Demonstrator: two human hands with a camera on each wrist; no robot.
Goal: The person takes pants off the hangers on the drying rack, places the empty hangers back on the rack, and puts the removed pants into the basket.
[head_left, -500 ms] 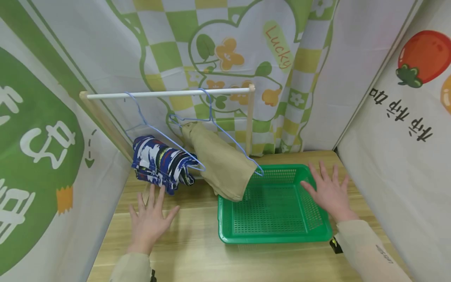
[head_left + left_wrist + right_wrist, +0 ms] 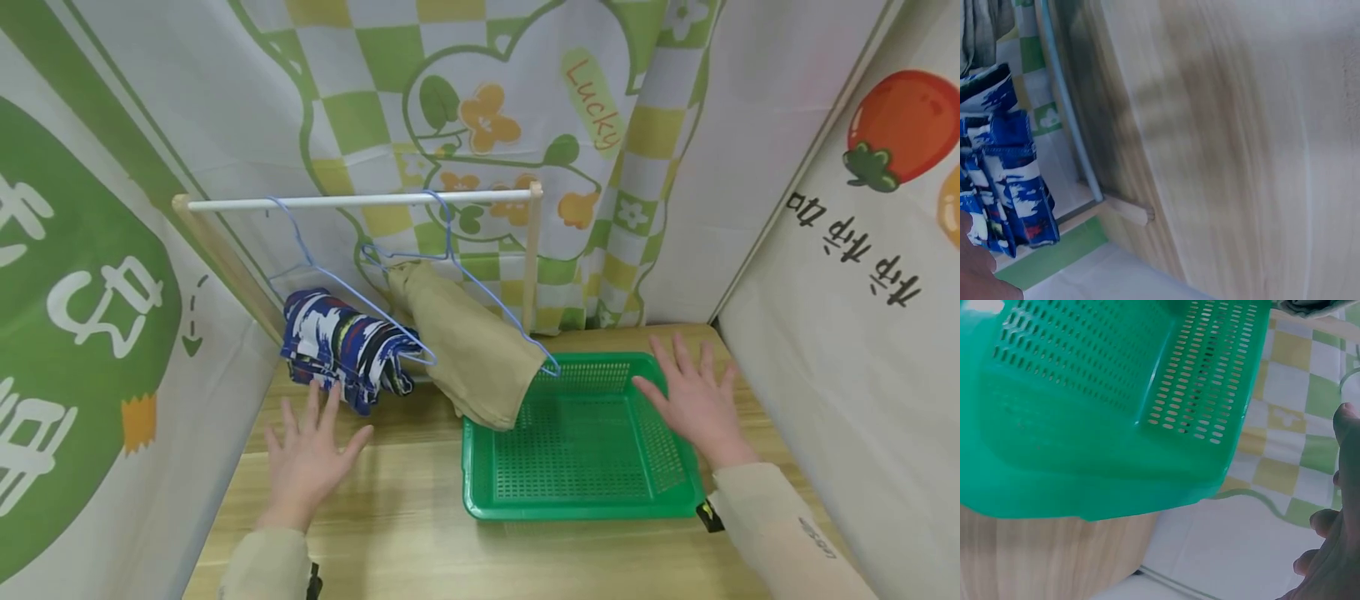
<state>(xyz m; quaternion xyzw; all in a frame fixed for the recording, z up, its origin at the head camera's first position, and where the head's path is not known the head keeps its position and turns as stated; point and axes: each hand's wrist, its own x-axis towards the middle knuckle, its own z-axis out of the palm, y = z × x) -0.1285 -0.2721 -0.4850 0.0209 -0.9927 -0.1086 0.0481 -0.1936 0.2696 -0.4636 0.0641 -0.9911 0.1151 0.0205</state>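
My left hand (image 2: 306, 462) hovers over the table with fingers spread, just in front of the blue patterned garment (image 2: 341, 342), and holds nothing. That garment hangs folded over a blue wire hanger (image 2: 360, 292) on the rack's white rail (image 2: 360, 200). To its right, khaki trousers (image 2: 472, 346) hang over a second blue hanger (image 2: 491, 292), their lower end over the basket's left side. My right hand (image 2: 701, 408) is spread with nothing in it above the right rim of the green basket (image 2: 585, 508). In the right wrist view its fingers (image 2: 1325, 522) look straight and apart from the basket.
A wooden table (image 2: 390, 542) bears the rack and basket. The rack's wooden posts (image 2: 531, 267) stand near the checked curtain (image 2: 652, 150) at the back. Printed fabric walls close in both sides.
My left hand has shifted slightly left and up. The right hand has drifted a little left and up. Garments, hangers and basket stay put.
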